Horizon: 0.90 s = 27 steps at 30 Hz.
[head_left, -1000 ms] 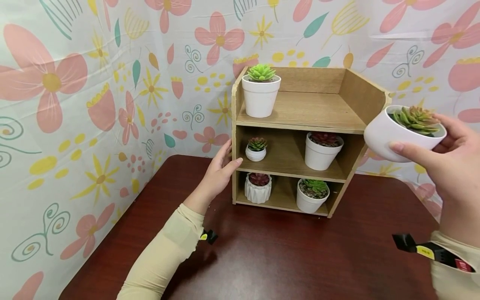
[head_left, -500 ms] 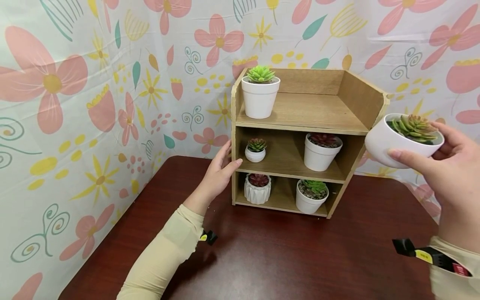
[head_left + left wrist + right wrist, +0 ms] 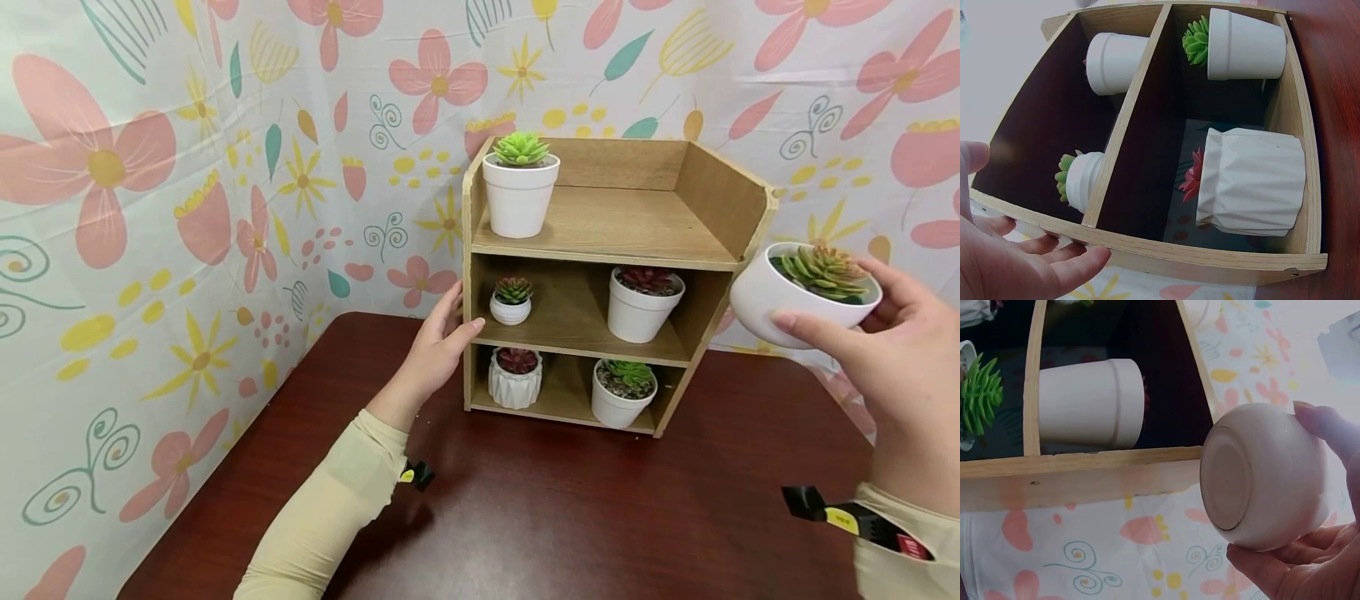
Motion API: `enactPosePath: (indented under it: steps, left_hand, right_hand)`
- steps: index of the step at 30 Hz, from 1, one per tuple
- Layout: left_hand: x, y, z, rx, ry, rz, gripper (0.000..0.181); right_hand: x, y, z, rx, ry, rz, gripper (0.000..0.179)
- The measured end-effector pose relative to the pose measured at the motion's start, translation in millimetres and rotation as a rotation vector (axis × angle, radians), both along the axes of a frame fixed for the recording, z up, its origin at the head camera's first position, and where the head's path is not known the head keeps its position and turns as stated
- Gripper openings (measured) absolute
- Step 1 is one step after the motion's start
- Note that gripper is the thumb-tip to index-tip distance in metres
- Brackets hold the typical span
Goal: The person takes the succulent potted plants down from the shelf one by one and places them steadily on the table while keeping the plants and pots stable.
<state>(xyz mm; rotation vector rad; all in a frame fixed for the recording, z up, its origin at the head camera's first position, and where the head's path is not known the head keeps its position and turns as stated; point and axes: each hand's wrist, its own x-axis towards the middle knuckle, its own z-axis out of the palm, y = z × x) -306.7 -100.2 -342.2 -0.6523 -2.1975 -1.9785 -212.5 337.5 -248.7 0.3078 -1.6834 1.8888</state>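
My right hand (image 3: 907,342) grips a rounded white pot with a green, red-tipped succulent (image 3: 825,273), thumb at the front and fingers behind. The pot is tilted and held in the air at the right side of a three-tier wooden shelf (image 3: 600,252); its round base (image 3: 1227,478) faces the right wrist camera. My left hand (image 3: 438,342) holds the shelf's left side panel, with the thumb over the front edge and fingers (image 3: 1079,265) along the outside. A bright green succulent in a white pot (image 3: 521,196) stands on the top tier, at the left.
The middle tier bears a small potted succulent (image 3: 511,310) and a larger white pot with a dark red plant (image 3: 641,312). Below are a ribbed white pot (image 3: 515,385) and a green-planted pot (image 3: 621,404). The shelf stands on a dark red table (image 3: 555,508) before a flowered cloth (image 3: 427,167).
My right hand has lowered the rounded pot a little and brought it slightly left, beside the shelf. The left hand and the other pots have stayed in place.
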Motion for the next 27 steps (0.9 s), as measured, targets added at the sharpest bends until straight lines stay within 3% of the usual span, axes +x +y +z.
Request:
enactPosePath:
  steps: [5, 12, 18, 23, 27]
  left_hand:
    - [0.3, -0.7, -0.2, -0.004, 0.001, 0.002, 0.073]
    - [0.9, -0.9, -0.3, -0.002, -0.001, 0.003, 0.074]
    - [0.4, -0.4, 0.0, -0.003, 0.005, 0.004, 0.074]
    - [1.9, 0.1, 0.8, 0.0, 0.007, 0.008, 0.074]
    - [2.9, 0.4, 1.5, -0.001, 0.006, 0.009, 0.074]
  right_hand:
    - [-0.3, 0.4, -4.6, 0.011, -0.001, -0.008, 0.078]
    - [-0.1, 4.6, -14.5, -0.026, -0.046, 0.048, 0.078]
    - [2.4, 10.8, -20.9, 0.14, -0.111, -0.129, 0.078]
    - [3.9, 16.2, -25.7, 0.361, -0.2, -0.298, 0.076]
    - [4.2, 19.2, -29.5, 0.431, -0.243, -0.354, 0.073]
